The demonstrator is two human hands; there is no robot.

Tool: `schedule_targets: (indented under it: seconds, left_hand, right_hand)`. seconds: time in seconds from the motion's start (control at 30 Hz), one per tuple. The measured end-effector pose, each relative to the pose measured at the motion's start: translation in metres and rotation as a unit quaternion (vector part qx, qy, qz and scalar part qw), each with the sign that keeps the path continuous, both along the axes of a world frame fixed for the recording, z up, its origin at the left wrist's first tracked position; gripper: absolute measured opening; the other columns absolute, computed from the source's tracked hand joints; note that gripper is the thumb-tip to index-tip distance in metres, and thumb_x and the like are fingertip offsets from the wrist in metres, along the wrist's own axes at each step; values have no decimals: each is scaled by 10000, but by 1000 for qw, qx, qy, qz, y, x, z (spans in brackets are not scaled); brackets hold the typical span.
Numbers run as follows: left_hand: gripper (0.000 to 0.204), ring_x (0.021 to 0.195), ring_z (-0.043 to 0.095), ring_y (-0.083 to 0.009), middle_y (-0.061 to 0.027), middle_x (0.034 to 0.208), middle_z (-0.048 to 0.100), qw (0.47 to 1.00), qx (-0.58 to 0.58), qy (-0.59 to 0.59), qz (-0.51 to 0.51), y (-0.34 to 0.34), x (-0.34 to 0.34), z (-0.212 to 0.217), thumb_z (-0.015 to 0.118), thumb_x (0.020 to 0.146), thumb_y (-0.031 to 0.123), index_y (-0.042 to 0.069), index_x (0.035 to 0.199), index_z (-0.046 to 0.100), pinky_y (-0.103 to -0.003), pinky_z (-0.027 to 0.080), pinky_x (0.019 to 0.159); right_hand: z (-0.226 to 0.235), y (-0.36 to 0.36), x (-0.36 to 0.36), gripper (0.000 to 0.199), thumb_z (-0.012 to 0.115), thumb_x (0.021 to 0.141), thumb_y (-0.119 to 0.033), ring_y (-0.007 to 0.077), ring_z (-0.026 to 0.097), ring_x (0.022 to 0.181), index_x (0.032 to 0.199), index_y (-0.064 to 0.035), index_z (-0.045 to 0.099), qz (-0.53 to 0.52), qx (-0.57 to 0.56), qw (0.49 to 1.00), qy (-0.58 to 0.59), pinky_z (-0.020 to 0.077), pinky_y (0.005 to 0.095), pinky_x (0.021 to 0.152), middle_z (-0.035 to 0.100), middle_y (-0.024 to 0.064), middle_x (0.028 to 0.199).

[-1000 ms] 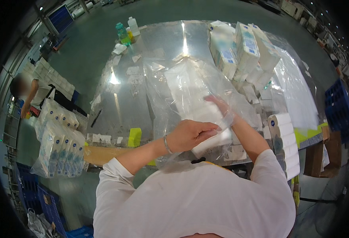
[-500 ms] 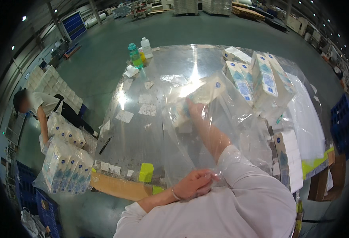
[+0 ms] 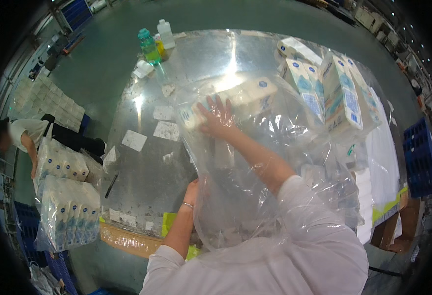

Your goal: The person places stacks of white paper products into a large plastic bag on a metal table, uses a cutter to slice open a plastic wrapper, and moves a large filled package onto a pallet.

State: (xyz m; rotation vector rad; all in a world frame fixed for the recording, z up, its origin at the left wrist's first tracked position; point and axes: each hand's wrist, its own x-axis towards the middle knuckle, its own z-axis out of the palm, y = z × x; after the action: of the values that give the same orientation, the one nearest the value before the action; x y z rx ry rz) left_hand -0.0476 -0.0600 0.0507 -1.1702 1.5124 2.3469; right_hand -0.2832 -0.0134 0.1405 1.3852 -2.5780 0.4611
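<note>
A large clear plastic bag [image 3: 245, 196] lies spread over the metal table, its film reaching up around my right forearm. Inside it, my right hand [image 3: 217, 118] rests with fingers spread on a pale, long tissue pack [image 3: 248, 96] at the far end. My left hand [image 3: 192, 191] is at the bag's left edge, low over the table, closed on the film; its fingers are partly hidden. To the right of the bag, several upright tissue packs [image 3: 341, 93] with blue and teal print stand under loose film.
White sheets [image 3: 384, 147] lie along the table's right side. Bottles [image 3: 149, 46] stand at the far left corner. A black pen [image 3: 111, 186] and paper scraps [image 3: 134, 140] lie on the left. Beyond, a co-worker [image 3: 27, 135] bends over bagged tissue packs [image 3: 71, 214]. A blue crate [image 3: 421, 157] is far right.
My left hand has moved from in front of my body to the bag's left edge. My right hand has shifted left, fingers now spread on the pack. The view has tilted down.
</note>
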Motion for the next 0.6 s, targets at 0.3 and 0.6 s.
schedule_targets:
  seconds: [0.3, 0.6]
  left_hand:
    - [150, 576, 469, -60, -8, 652, 574, 939, -338, 28, 58, -32, 60, -6, 608, 789, 149, 3, 765, 581, -230, 410, 532]
    - [172, 613, 496, -110, -39, 680, 589, 852, -522, -15, 38, -74, 87, -16, 581, 764, 141, -31, 772, 597, -276, 435, 582]
  right_hand:
    - [-52, 0, -47, 815, 559, 687, -551, 339, 275, 1240, 1328, -120, 298, 61, -330, 940, -59, 163, 516, 1020, 330, 167, 1324]
    - [-71, 406, 123, 512, 601, 724, -249, 311, 530, 957, 1160, -12, 474, -348, -83, 930, -78, 427, 395, 815, 543, 203, 1040]
